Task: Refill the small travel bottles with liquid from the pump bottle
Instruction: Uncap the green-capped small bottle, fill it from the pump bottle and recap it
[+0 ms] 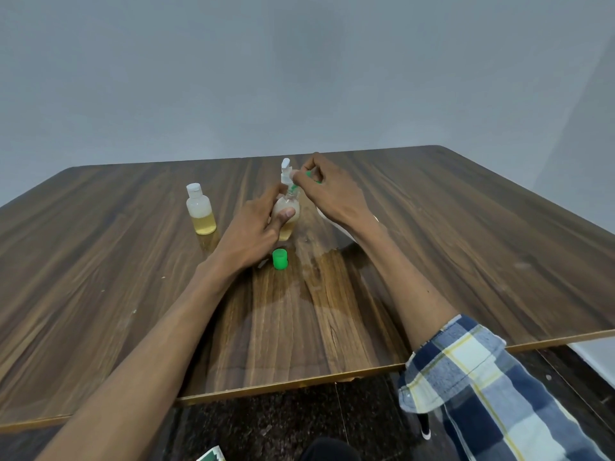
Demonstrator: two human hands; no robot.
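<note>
My left hand [256,227] grips a small clear travel bottle [289,207] that stands on the wooden table [466,244] with yellowish liquid in its lower part. My right hand [329,191] pinches a small green funnel [295,187], whose stem sits at the bottle's open neck. Right behind the bottle rises the white head of the pump bottle [285,166]; my hands hide its body. A green cap [279,258] lies on the table just in front of the held bottle.
A second small bottle [200,209] with a white cap, about half full of yellow liquid, stands to the left. A wet, shiny patch [319,271] spreads on the table near the green cap. Something white [342,236] shows under my right wrist.
</note>
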